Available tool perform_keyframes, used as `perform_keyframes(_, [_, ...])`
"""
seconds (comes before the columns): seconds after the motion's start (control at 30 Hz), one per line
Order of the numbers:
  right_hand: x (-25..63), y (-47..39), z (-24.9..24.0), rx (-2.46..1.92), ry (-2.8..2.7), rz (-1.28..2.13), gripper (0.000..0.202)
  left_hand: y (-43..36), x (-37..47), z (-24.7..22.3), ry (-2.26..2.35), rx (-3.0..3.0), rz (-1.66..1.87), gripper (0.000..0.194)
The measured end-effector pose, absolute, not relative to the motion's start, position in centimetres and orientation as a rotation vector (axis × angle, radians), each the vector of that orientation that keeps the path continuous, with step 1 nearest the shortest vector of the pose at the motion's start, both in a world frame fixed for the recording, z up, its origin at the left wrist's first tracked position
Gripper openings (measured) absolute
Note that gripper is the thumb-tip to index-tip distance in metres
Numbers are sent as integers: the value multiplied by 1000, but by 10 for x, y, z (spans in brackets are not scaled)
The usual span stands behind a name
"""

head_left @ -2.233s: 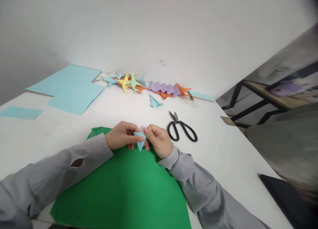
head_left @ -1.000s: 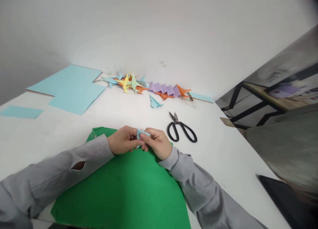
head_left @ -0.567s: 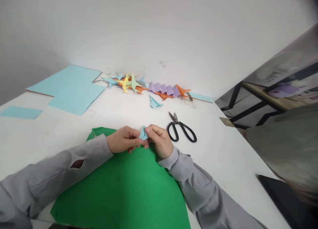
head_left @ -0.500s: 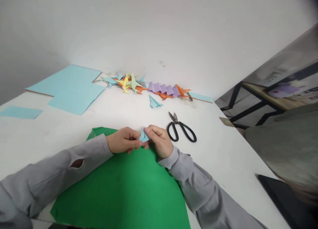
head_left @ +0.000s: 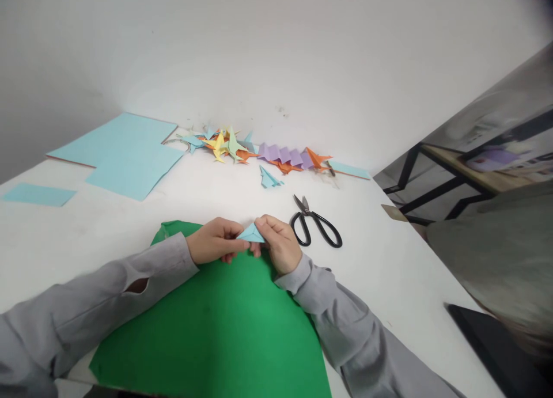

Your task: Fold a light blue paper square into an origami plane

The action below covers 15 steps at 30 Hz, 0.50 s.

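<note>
I pinch the small blue paper triangle (head_left: 251, 234) between my left hand (head_left: 215, 240) and right hand (head_left: 276, 243), just above the green sheet's (head_left: 216, 329) far edge. Firm fingertips, edges aligned, should crease it cleanly.

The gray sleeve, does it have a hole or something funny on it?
Yes. The left sleeve has an oval hole near the forearm, with skin showing through. Nothing else stands out: both hands pinch a small folded blue paper over the green sheet.
</note>
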State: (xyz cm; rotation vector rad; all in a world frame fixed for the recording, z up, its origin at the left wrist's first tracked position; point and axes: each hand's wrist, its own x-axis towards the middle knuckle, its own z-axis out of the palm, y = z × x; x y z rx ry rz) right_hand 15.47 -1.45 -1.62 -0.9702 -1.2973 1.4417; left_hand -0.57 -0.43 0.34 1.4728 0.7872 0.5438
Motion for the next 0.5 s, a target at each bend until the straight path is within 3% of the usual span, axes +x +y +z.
perform_keyframes(0.33, [152, -16, -14, -975, -1354, 1407, 28, -3, -6, 1, 846, 1373, 732, 31])
perform_keyframes(0.5, [151, -17, -14, -921, -1343, 1419, 43, -2, -5, 4, 883, 1298, 791, 32])
